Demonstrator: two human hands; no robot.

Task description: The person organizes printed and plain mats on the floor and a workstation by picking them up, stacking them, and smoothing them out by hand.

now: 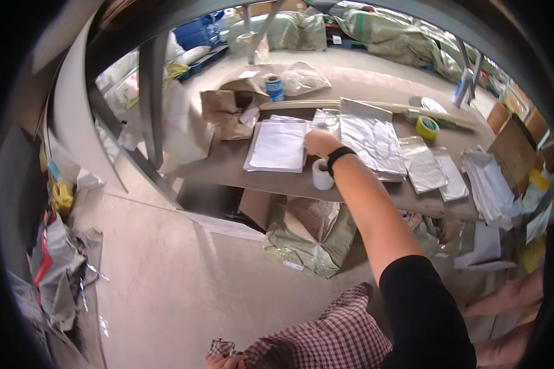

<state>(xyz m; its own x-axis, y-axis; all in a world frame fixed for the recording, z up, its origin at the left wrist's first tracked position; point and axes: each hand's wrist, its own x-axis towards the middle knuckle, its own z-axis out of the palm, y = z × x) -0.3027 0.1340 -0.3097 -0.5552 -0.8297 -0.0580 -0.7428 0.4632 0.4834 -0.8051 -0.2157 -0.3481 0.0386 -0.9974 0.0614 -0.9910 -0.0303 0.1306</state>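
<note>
My right hand, with a black band on its wrist, reaches over the table to the right edge of a stack of white sheets. Its fingers are curled closed, and what they hold, if anything, is hidden. A white roll stands just below that wrist. Silvery plastic bags lie to the right of the hand. At the lower edge, my left hand is only partly in view, closed on a red-and-white checked garment that hangs across the front of me.
The grey table also bears a brown paper bag, a blue roll, yellow-green tape and flat clear packets. Below stands a bag-lined box. Metal posts rise at left. Another person's bare limbs show at right.
</note>
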